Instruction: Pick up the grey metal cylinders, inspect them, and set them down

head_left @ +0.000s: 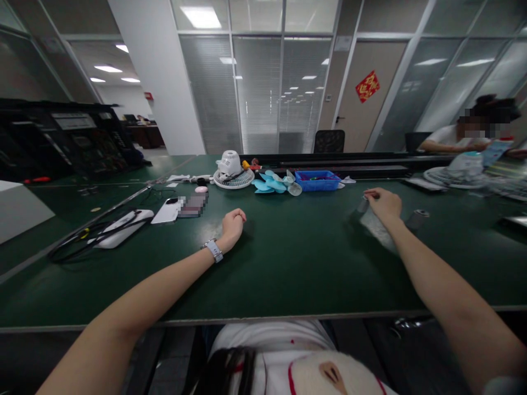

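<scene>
My left hand [234,227], with a watch [213,250] on its wrist, is curled closed above the green table [288,263]. What its fingers hold, if anything, is hidden. Further right, my right hand [386,207] is closed in a pinch at the top of a small grey cylinder [362,205]. Below this hand lies a pale, see-through piece [376,229], blurred and partly covered by the forearm. Another grey cylinder [417,219] stands just right of my right wrist.
Along the back are a white fan [229,163], blue fan blades [269,182] and a blue basket [317,181]. Phones [168,210] and a white device [123,229] with black cable lie left. A person [448,137] sits far right, near fan parts [467,164].
</scene>
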`<state>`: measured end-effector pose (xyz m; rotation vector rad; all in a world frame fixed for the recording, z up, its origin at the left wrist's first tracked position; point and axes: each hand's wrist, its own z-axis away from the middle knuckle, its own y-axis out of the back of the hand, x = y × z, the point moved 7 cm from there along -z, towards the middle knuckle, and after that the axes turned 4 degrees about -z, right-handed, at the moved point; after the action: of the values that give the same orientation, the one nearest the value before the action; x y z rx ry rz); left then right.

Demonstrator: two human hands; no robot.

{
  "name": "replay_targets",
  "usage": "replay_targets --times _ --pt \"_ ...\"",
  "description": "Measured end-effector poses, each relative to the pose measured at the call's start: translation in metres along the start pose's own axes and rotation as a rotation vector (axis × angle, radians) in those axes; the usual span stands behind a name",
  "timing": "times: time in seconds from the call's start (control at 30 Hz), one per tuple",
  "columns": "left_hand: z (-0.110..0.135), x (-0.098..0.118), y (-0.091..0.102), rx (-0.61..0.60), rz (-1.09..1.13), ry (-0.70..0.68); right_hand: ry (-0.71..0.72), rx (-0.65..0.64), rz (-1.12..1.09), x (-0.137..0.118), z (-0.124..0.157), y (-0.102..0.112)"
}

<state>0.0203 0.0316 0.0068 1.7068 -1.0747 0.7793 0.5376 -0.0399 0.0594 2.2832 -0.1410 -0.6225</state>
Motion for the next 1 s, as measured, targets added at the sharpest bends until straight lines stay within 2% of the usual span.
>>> replay_targets --times 0.27,0.6,0.73,0.83,0.93,1.0 --pt "0.002 0.004 0.001 0.005 -0.030 0.004 0.003 0.065 -0.121 0.006 -0.002 -0.003" --pt "0.000 0.001 -0.002 0.001 -0.046 -0.023 -0.064 0.027 -0.007 0.007 -0.004 -0.010" --pt "0.000 0.003 -0.002 -0.003 -0.040 -0.024 -0.002 -0.035 0.104 0.001 -0.003 -0.014" --pt "0.001 0.004 -0.001 -0.006 -0.050 -0.013 0.015 -0.037 0.078 0.001 -0.001 -0.018" --pt "0.002 0.006 0.000 -0.005 -0.046 -0.015 -0.054 0.027 -0.091 0.011 0.003 -0.025" --pt "0.002 0.007 0.000 -0.006 -0.043 -0.017 -0.194 0.047 -0.193 0.025 0.006 -0.034"
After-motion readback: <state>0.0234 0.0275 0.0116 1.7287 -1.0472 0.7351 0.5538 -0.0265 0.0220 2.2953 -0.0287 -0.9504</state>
